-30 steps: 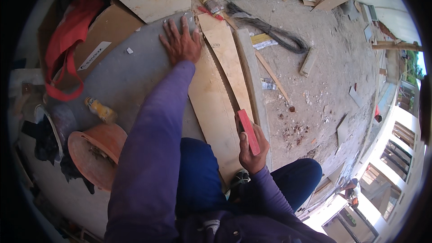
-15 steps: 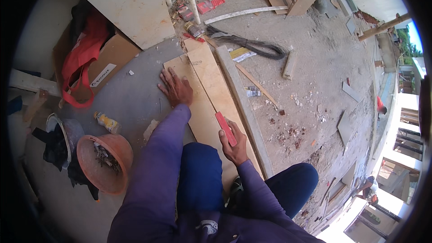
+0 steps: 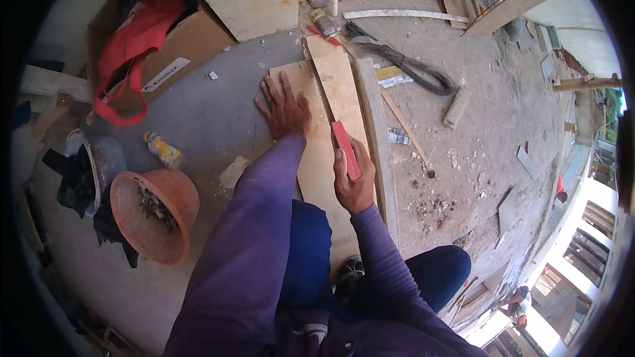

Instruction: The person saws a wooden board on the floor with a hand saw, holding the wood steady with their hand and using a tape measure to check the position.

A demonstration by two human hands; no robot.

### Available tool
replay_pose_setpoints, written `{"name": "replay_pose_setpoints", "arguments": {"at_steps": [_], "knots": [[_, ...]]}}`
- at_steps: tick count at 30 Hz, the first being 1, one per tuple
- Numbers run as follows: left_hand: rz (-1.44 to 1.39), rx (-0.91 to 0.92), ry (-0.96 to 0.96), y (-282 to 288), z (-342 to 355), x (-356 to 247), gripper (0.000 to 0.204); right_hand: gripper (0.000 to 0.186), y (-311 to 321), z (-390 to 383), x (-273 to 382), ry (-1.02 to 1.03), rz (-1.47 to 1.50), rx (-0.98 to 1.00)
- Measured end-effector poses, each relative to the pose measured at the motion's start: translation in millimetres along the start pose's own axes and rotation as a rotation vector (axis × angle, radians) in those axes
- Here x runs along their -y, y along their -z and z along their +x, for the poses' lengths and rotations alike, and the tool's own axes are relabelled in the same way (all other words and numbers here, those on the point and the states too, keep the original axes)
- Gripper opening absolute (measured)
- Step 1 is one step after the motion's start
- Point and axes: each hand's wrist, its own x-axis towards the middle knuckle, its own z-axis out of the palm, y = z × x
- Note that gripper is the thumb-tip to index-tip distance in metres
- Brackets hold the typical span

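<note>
A pale plywood board [image 3: 294,79] lies lengthwise in front of me. A dark lengthwise gap separates it from a narrow plywood strip [image 3: 340,89] on its right. My left hand [image 3: 286,109] lies palm down on the board's left part, fingers spread. My right hand [image 3: 355,178] is closed around a flat, red-handled tool [image 3: 346,149] that points away from me along the gap. The tool's working end is too small to make out. My shoe [image 3: 349,274] is at the near end of the plywood, between my bent knees.
A concrete ledge [image 3: 376,125] runs along the strip's right side. To the left are an orange bucket [image 3: 182,192] with scraps, a yellow-labelled bottle [image 3: 164,150] and a cardboard box [image 3: 193,43] with a red bag. A wire bundle [image 3: 417,69] and rubble lie right. Another person [image 3: 519,304] is lower right.
The whole view has shifted, with the scene moving rightward. My right hand and the red-handled tool have moved a little farther away along the gap. My left hand stays pressed on the board.
</note>
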Motion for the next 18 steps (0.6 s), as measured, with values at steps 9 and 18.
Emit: {"name": "replay_pose_setpoints", "arguments": {"at_steps": [9, 18], "knots": [[-0.002, 0.060, -0.011, 1, 6, -14, 0.072, 0.027, -10, 52, 5, 0.012, -0.026, -0.036], [0.030, 0.030, 0.019, 3, 9, 7, 0.072, 0.035, 33, -47, 28, -0.051, -0.048, -0.003]]}}
